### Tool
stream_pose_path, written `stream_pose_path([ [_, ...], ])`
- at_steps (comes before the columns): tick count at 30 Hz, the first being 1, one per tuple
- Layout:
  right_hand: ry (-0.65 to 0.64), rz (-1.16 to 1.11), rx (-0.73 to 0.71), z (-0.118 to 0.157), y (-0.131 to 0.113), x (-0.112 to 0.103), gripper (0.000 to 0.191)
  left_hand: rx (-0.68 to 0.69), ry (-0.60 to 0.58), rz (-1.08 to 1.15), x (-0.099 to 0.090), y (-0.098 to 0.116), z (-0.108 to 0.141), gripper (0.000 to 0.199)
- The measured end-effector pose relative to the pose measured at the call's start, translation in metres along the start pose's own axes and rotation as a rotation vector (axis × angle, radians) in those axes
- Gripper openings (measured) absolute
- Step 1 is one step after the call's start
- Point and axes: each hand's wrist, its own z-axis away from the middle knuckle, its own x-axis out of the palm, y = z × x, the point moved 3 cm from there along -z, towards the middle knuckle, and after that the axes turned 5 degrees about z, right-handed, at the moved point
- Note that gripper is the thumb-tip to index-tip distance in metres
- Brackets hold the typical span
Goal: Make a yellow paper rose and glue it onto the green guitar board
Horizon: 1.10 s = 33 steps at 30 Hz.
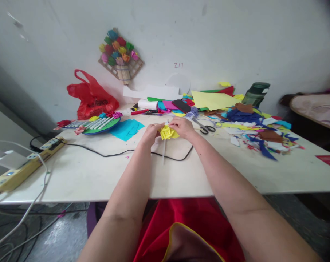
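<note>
Between my two hands is a yellow paper flower point(168, 133) with folded petals, held above the table. My left hand point(153, 133) is closed on its left edge, and my right hand point(181, 126) pinches it from the upper right. A thin whitish stick point(164, 153) shows just below the flower, pointing toward me; it looks like a glue stick, and where its upper end goes is hidden. Something small and pale, like a nozzle tip, shows just behind the petals. To the right of my right hand lie black-handled scissors point(204, 128).
A black cable point(107, 155) runs across the table under my hands. Left are blue paper sheets point(128, 130), a green board with paper rolls point(102, 125), a red bag point(92, 96) and a power strip point(23, 169). Right are paper scraps point(263, 134), a phone point(181, 106) and a dark bottle point(255, 94).
</note>
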Motion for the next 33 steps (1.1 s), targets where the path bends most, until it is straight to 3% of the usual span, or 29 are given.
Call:
stream_pose_path([
  [15, 0.013, -0.042, -0.019, 0.0, 0.001, 0.001, 0.021, 0.006, 0.011, -0.055, 0.002, 0.005, 0.003, 0.032],
  [33, -0.176, -0.184, -0.164, -0.002, 0.018, 0.003, 0.024, 0.066, -0.132, -0.114, -0.001, 0.006, 0.002, 0.028],
])
